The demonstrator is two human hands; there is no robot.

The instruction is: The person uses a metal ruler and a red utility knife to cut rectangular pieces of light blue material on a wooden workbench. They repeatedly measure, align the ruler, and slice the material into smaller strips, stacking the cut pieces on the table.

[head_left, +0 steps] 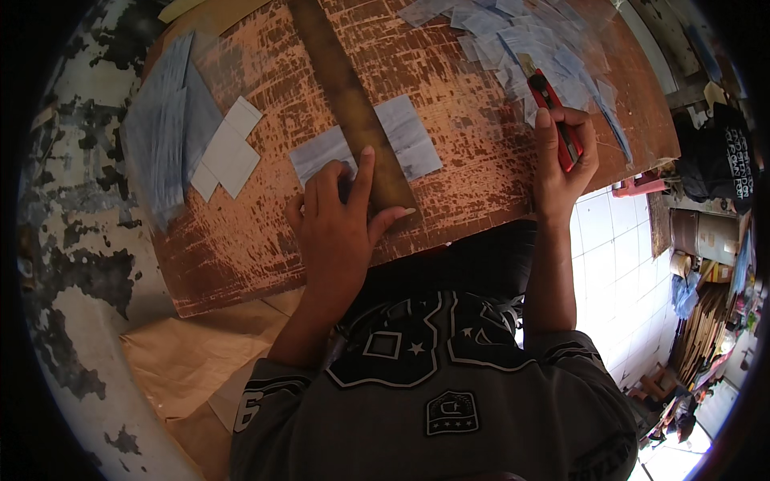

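Lying across the sheet (413, 140), the ruler (353, 104) is pressed down by the left hand (337, 200), whose fingers are spread and closed around nothing; index finger and thumb are set on the ruler. The cutter (550, 99) is grasped in the right hand (565, 164), blade pointed away from the body, near the scraps (489, 40). Whether the scraps are touched by the blade cannot be told.

The sheet is placed near the middle of the table (233, 260), its central part covered by ruler and left hand. The far right of the table is occupied by the scraps, loosely heaped. At the left, strips (164, 120) are stacked, with white cards (233, 156) just beside them. Brown paper (208, 345) is seen below the table's near left corner; planks (702, 337) are stood at the far right, beyond the tiled floor (613, 280).

Counted: sheet, one; ruler, one; cutter, one. Scraps and strips are overlapped, too many to be counted; the number of cards cannot be told.
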